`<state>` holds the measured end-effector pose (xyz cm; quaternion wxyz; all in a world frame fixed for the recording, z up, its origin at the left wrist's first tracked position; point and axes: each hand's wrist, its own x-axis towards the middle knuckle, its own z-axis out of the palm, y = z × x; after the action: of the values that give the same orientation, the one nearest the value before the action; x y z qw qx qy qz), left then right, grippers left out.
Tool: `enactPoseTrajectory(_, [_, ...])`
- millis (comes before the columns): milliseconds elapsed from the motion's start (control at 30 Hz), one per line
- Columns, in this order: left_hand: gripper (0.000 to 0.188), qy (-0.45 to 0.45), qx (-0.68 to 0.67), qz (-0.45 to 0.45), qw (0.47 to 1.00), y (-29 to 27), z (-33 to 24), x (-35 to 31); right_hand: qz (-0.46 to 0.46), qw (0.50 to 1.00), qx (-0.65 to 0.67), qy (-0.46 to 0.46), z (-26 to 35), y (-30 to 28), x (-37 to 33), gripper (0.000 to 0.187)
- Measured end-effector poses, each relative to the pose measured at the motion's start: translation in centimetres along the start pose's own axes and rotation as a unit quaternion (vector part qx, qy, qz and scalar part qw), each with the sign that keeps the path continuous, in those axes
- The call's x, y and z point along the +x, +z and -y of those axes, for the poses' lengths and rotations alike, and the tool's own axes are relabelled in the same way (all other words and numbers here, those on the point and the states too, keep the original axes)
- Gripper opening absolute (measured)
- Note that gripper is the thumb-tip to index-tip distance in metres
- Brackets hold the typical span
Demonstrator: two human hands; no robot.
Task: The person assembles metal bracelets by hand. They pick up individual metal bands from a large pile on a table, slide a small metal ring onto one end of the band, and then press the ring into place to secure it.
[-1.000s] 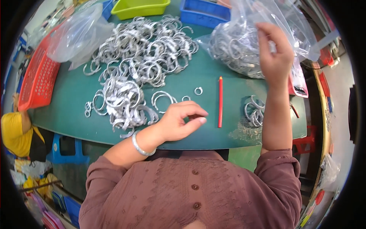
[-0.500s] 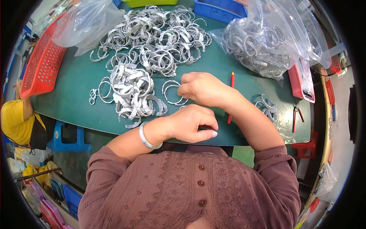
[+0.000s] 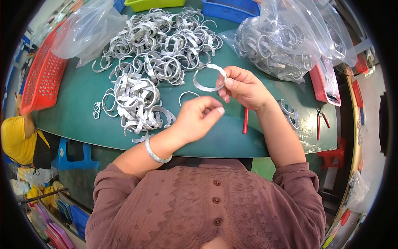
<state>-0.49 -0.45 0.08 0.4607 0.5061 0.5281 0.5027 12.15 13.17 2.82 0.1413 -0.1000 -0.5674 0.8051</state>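
My right hand (image 3: pixel 245 86) pinches a pale grey-white open ring (image 3: pixel 197 83) between thumb and fingers, holding it raised above the green table. Below and left of it, my left hand (image 3: pixel 197 118) hovers loosely curled, its thumb apart from the fingers and nothing visible in it. A pale bangle (image 3: pixel 154 152) circles the left wrist. Just beyond the left hand, another thin open ring (image 3: pixel 188 93) lies on the table. A nearer heap of similar rings (image 3: pixel 137 97) sits to the left of my hands, joined to a larger pile (image 3: pixel 166 41) farther back.
A red pencil (image 3: pixel 245 120) lies under my right wrist. Right of my forearm are loose rings (image 3: pixel 291 114) and red-handled pliers (image 3: pixel 319 120). A clear bag of rings (image 3: pixel 273 50) stands at the back right. A red basket (image 3: pixel 43 79) stands left, near a person in yellow (image 3: pixel 18 137).
My right hand has picked up one ring from the table and lifted it, turning palm inward. My left hand has moved slightly forward and left.
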Motion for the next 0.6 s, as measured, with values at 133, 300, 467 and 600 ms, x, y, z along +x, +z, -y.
enactPoseTrajectory(133, [0.032,0.003,-0.174,-0.049,0.983,-0.2,0.5,0.3,0.02,0.996,0.086,-0.022,-0.2,-0.5,-0.8,0.012])
enactPoseTrajectory(300, [0.03,0.032,-0.252,-0.094,0.963,-0.2,-0.4,0.4,0.008,0.995,0.098,-0.035,-0.8,-1.1,-1.1,0.013])
enactPoseTrajectory(467, [0.026,0.022,-0.28,-0.108,0.954,-0.4,0.0,0.6,-0.033,0.996,0.073,-0.032,-0.8,-0.8,-1.5,0.015])
enactPoseTrajectory(600, [0.026,0.019,-0.281,-0.107,0.954,-0.4,-0.1,0.6,-0.043,0.997,0.06,-0.03,-0.8,-0.9,-1.6,0.016])
